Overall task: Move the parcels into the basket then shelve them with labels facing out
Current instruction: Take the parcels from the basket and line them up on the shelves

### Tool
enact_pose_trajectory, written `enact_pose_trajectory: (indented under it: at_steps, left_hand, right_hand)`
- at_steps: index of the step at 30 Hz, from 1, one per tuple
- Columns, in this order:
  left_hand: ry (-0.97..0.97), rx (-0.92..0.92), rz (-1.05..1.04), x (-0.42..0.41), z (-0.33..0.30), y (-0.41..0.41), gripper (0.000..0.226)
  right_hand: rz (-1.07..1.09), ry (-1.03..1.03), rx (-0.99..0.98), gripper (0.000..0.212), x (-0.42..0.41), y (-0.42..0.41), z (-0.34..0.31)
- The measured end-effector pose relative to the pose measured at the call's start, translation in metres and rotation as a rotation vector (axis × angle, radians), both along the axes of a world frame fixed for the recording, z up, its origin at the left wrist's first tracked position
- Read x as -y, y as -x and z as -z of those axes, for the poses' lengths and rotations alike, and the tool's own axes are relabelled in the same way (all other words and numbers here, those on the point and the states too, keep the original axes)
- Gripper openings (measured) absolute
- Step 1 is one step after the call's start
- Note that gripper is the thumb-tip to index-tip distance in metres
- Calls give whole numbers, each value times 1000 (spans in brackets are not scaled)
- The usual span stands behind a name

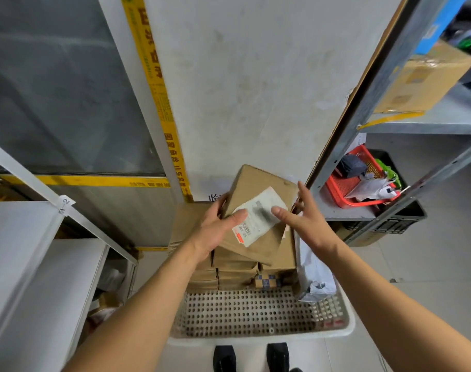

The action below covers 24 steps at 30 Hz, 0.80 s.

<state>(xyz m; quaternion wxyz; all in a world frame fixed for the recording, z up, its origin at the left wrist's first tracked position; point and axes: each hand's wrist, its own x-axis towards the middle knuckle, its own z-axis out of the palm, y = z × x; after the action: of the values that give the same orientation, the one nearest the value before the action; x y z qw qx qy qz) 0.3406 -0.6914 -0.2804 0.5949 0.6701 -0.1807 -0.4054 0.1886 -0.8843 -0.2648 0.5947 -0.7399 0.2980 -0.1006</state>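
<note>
**Flat parcel held over the stack in the basket**

Nearest, a white perforated basket (258,315) is seen on the floor, with brown parcels (239,272) stacked at its far end. Above the stack, a flat cardboard parcel (258,210) is held tilted, its label (257,217) turned up. The left hand (218,226) is clamped on its left edge; the right hand (307,218) is spread at the right edge. The parcel is judged light and stiff, best taken by opposite edges. Beyond, grey shelves (427,124) are standing
</note>
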Motion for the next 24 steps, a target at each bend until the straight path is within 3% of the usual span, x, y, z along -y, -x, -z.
enact_pose_trajectory:
  at_steps: [3, 5, 8, 11, 13, 16, 18, 21, 22, 24]
  left_hand:
    - [-130, 307, 220, -6, -23, -21, 88]
    - [-280, 532, 438, -6, -39, -31, 98]
    - [-400, 640, 672, -8, -58, -34, 99]
    - [-405, 615, 651, -15, -56, -40, 92]
    - [-374, 667, 461, -25, -51, -43, 90]
    - [-336, 740, 15, -46, -45, -42, 97]
    - [-374, 579, -168, -61, -36, -38, 102]
    - [-355, 181, -200, -79, -16, -24, 117]
    - [-292, 54, -198, -81, -11, -16, 110]
    - [-179, -44, -184, -81, -13, -1, 62]
  right_hand:
    - [-256, 604, 7, 125, 12, -14, -26]
    - [-523, 707, -135, 126, 14, -28, -41]
    - [-760, 428, -437, 120, 6, -44, -50]
    - [-688, 120, -389, 103, -2, -45, -37]
    - [-532, 0, -292, 101, -7, -43, -23]
    - [-275, -230, -107, 84, -15, -42, -1]
    - [-160, -379, -4, 68, -22, -43, 9]
    - [-99, -487, 60, 64, -36, -49, 19]
    - [-92, -516, 78, 65, -42, -51, 22]
    - [-125, -546, 100, 61, -52, -53, 26]
